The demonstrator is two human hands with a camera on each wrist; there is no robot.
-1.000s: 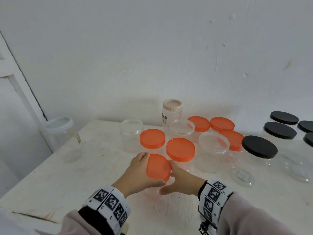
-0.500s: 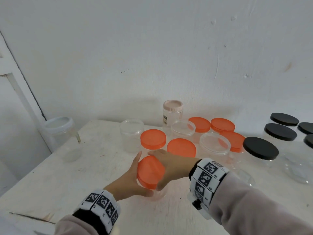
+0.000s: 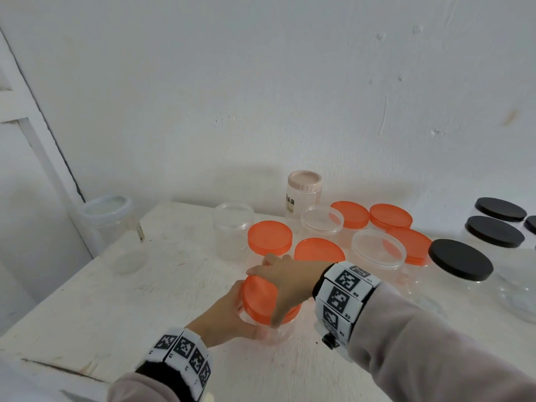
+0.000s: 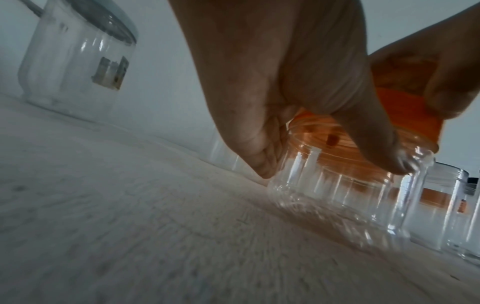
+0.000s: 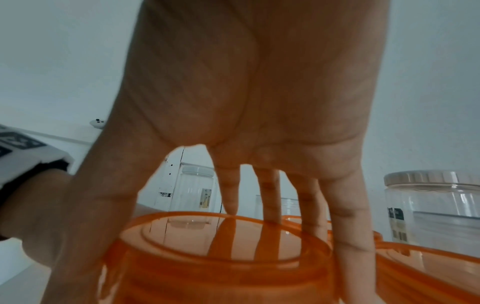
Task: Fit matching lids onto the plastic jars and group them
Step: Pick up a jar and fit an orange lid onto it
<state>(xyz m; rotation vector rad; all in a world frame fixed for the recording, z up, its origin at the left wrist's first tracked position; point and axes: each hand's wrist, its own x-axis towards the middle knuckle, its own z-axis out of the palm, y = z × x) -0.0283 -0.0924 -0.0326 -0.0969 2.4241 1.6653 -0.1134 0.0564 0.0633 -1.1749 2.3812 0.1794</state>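
The left hand (image 3: 223, 317) grips the light, slippery clear jar (image 4: 345, 185) at nine o'clock; the right hand (image 3: 290, 282) clamps its orange lid (image 3: 261, 300) by the rim.

Right hand (image 5: 249, 102) grips the orange lid (image 5: 221, 246) (fingers spread around its rim).

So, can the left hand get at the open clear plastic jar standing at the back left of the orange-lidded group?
Probably not yet: the left hand grips the clear jar being lidded. The path to the open clear plastic jar looks free.
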